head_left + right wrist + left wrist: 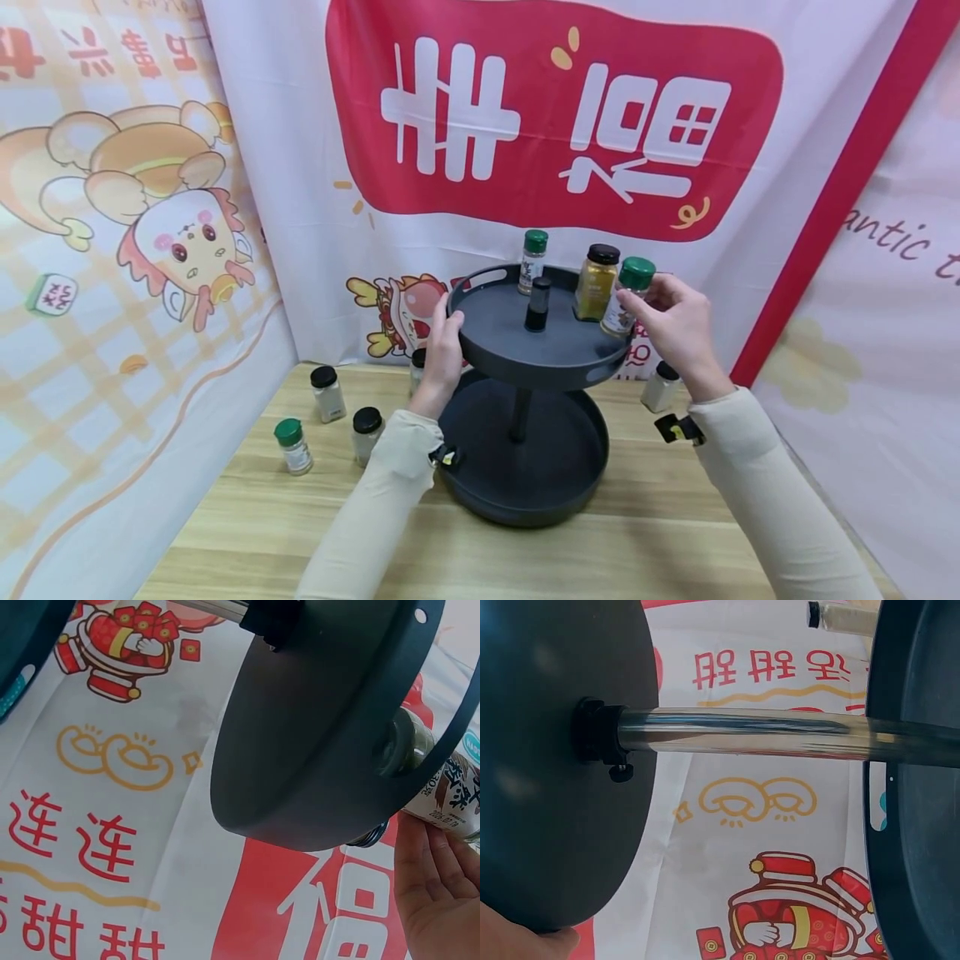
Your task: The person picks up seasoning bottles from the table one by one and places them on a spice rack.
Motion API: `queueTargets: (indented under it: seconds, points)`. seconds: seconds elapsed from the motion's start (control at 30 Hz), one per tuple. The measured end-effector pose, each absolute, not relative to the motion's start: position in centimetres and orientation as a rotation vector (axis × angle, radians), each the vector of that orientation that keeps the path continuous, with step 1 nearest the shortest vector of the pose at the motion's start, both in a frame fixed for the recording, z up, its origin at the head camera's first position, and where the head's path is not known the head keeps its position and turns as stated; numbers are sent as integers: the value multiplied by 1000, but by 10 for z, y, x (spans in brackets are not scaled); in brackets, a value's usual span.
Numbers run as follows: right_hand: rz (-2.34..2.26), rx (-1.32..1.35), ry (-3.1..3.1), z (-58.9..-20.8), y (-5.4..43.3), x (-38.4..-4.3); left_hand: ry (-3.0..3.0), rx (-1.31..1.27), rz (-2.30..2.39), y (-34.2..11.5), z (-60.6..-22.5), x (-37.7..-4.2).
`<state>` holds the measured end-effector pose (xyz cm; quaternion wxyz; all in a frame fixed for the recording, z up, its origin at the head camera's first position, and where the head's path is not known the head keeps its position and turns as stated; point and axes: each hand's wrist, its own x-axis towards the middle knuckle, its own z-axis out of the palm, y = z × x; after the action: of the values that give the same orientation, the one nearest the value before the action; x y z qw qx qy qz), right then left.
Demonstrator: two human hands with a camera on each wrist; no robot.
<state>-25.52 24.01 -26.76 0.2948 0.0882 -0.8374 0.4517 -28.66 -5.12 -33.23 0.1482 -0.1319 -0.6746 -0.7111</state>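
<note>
A black two-tier round tray (pixel 540 354) stands on the table, its tiers joined by a post (pixel 742 733). My left hand (pixel 442 354) grips the left rim of the upper tier. At the right side of that tier, my right hand (pixel 678 321) holds a green-capped spice jar (pixel 618 315) with a white label. Beside it stands a black-capped jar of yellow spice (pixel 595 287). Farther back on the upper tier is another green-capped jar (pixel 532 265). In the right wrist view, the held jar (pixel 454 796) shows partly behind the tray's rim, with my fingers (pixel 424 862) against it.
Left of the tray, on the wooden table (pixel 247 525), stand a green-capped jar (pixel 297 457) and black-capped jars (pixel 330 402), one partly behind my left wrist. Another black-capped jar (pixel 660 392) stands at the right. Printed cloth (pixel 285 167) hangs behind and at the sides.
</note>
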Motion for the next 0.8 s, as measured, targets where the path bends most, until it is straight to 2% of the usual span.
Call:
queueTargets:
  seconds: [0.8]
  points:
    - [1196,256,-2304,-279,245,-256,-1965,-361,-1935,-48,-337,-280]
